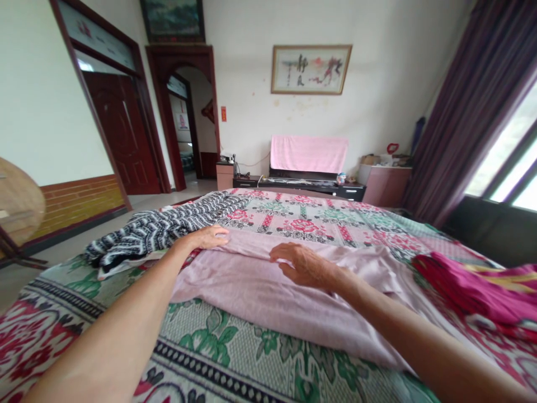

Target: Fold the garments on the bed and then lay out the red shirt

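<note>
A pale pink garment lies spread flat on a bed covered by a floral green, red and white cover. My left hand rests palm down on the garment's far left corner, fingers together. My right hand lies on the garment's far edge near the middle, fingers curled over the cloth as if pinching it. A black-and-white patterned cloth is bunched just left of my left hand. A magenta cloth is heaped at the right side of the bed.
Beyond the bed stands a low dark cabinet with a pink towel draped over it. Dark red doorways open at the left. Purple curtains and a window are at the right. A round wooden table edges in at far left.
</note>
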`<state>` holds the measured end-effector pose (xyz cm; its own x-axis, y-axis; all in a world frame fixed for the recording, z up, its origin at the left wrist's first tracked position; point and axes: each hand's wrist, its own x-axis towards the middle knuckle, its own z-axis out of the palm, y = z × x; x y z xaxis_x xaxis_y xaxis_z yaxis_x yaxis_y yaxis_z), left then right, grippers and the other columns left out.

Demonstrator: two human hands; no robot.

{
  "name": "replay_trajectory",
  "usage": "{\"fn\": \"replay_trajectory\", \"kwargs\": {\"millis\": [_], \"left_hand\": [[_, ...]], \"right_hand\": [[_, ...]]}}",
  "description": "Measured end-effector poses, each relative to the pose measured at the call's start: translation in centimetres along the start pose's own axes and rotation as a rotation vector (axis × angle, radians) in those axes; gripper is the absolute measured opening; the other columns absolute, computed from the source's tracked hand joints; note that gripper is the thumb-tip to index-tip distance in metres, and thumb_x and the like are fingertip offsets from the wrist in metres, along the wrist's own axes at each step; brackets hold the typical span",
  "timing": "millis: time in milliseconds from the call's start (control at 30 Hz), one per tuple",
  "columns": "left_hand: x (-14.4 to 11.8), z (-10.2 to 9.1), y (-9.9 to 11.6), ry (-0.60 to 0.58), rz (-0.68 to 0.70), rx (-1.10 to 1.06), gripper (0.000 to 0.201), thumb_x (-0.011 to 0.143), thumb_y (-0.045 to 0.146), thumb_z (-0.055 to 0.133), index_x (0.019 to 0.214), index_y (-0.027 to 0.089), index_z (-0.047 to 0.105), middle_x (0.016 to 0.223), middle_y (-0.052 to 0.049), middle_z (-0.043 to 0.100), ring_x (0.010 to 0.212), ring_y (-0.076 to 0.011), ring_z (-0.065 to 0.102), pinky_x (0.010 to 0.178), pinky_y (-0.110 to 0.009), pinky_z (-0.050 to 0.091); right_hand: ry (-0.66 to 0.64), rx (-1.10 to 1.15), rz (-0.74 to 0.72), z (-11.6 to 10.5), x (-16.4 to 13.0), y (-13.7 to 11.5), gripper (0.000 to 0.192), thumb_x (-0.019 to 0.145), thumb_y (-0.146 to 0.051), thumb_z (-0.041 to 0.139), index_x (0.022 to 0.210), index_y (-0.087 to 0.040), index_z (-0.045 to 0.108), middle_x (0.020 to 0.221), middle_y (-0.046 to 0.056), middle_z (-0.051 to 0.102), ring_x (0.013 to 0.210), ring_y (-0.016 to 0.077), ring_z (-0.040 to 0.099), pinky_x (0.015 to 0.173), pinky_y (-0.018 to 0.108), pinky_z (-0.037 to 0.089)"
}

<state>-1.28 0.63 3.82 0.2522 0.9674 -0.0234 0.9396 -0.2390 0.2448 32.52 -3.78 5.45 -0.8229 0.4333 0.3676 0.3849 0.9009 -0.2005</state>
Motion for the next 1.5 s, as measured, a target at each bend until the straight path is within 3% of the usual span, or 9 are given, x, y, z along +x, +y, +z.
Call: {"fn": "replay_trajectory", "kwargs": {"millis": [200, 333, 633, 867, 1033, 1200, 1300, 1400, 1500], "left_hand": [[0.0, 0.0, -0.9, -0.022, -0.043, -0.112, 0.067, 0.075, 0.047, 0.049, 0.133, 0.013, 0.053, 0.144, -0.011, 0.047, 0.131, -0.0224, 0.043, 0.110, -0.030, 0.029], [-0.7, -0.4, -0.9, -0.033, -0.059, -0.173, 0.066, 0.074, 0.050, 0.053, 0.133, 0.019, 0.054, 0.147, -0.008, 0.045, 0.133, -0.0233, 0.041, 0.111, -0.032, 0.028], [-1.2, -1.0, -1.0, -0.109, -0.082, -0.161, 0.080, 0.067, 0.053, 0.062, 0.139, 0.019, 0.048, 0.155, -0.009, 0.029, 0.139, -0.0247, 0.032, 0.113, -0.030, 0.025], [-1.5, -1.5, -0.7, -0.156, -0.055, -0.140, 0.083, 0.063, 0.048, 0.066, 0.140, 0.023, 0.047, 0.155, -0.007, 0.029, 0.140, -0.0268, 0.030, 0.113, -0.033, 0.025], [-1.6, -2.1, 0.4, -0.190, -0.103, -0.077, 0.086, 0.058, 0.040, 0.066, 0.140, 0.023, 0.047, 0.156, -0.007, 0.026, 0.141, -0.0289, 0.027, 0.114, -0.034, 0.024], [-2.3, -2.1, 0.2, -0.141, -0.161, -0.299, 0.087, 0.056, 0.025, 0.058, 0.141, 0.019, 0.044, 0.148, -0.006, 0.043, 0.129, -0.0253, 0.047, 0.100, -0.026, 0.042], [-2.5, -2.1, 0.0, -0.028, -0.216, -0.397, 0.082, 0.060, 0.024, 0.055, 0.141, 0.017, 0.044, 0.141, -0.004, 0.052, 0.122, -0.0221, 0.053, 0.094, -0.023, 0.045], [-1.8, -1.8, 0.4, 0.075, -0.241, -0.285, 0.070, 0.068, 0.033, 0.054, 0.136, 0.016, 0.051, 0.137, -0.005, 0.055, 0.123, -0.0223, 0.052, 0.098, -0.024, 0.043], [-0.6, -0.7, 1.2, 0.097, -0.137, -0.107, 0.064, 0.076, 0.046, 0.049, 0.133, 0.016, 0.054, 0.143, -0.006, 0.050, 0.131, -0.0230, 0.044, 0.105, -0.026, 0.036]], "right_hand": [[0.021, 0.037, 0.110, 4.4, 7.5, -3.1, 0.032, 0.082, -0.010, 0.048, 0.104, -0.018, 0.070, 0.108, 0.006, 0.071, 0.098, 0.0169, 0.063, 0.091, 0.028, 0.046], [0.002, -0.009, 0.223, 7.4, 9.9, -3.3, 0.033, 0.082, -0.011, 0.048, 0.105, -0.018, 0.071, 0.108, 0.010, 0.070, 0.100, 0.0213, 0.063, 0.090, 0.031, 0.045], [0.098, 0.011, 0.283, 9.1, 9.5, -2.0, 0.029, 0.083, -0.012, 0.049, 0.102, -0.016, 0.071, 0.103, 0.009, 0.069, 0.100, 0.0183, 0.061, 0.090, 0.025, 0.042], [0.128, -0.020, 0.313, 9.1, 9.3, -2.3, 0.026, 0.086, -0.011, 0.047, 0.093, -0.016, 0.072, 0.097, 0.010, 0.068, 0.094, 0.0180, 0.061, 0.085, 0.026, 0.043], [0.160, -0.004, 0.226, 9.1, 8.9, -2.4, 0.025, 0.088, -0.014, 0.046, 0.092, -0.017, 0.070, 0.095, 0.008, 0.067, 0.092, 0.0166, 0.061, 0.083, 0.025, 0.043], [0.158, 0.021, 0.148, 8.8, 8.7, -2.6, 0.022, 0.083, -0.010, 0.049, 0.086, -0.016, 0.070, 0.089, 0.007, 0.069, 0.090, 0.0164, 0.061, 0.085, 0.025, 0.043], [0.152, 0.017, 0.130, 8.7, 8.7, -2.7, 0.023, 0.081, -0.009, 0.048, 0.085, -0.015, 0.070, 0.090, 0.007, 0.070, 0.092, 0.0168, 0.061, 0.088, 0.025, 0.042], [0.135, 0.016, 0.112, 8.7, 8.6, -2.6, 0.026, 0.082, -0.009, 0.047, 0.090, -0.016, 0.070, 0.099, 0.007, 0.071, 0.095, 0.0170, 0.062, 0.092, 0.026, 0.042], [0.125, 0.026, 0.102, 9.0, 8.4, -2.5, 0.027, 0.082, -0.010, 0.047, 0.093, -0.017, 0.071, 0.103, 0.007, 0.071, 0.096, 0.0168, 0.062, 0.094, 0.027, 0.041]]}}
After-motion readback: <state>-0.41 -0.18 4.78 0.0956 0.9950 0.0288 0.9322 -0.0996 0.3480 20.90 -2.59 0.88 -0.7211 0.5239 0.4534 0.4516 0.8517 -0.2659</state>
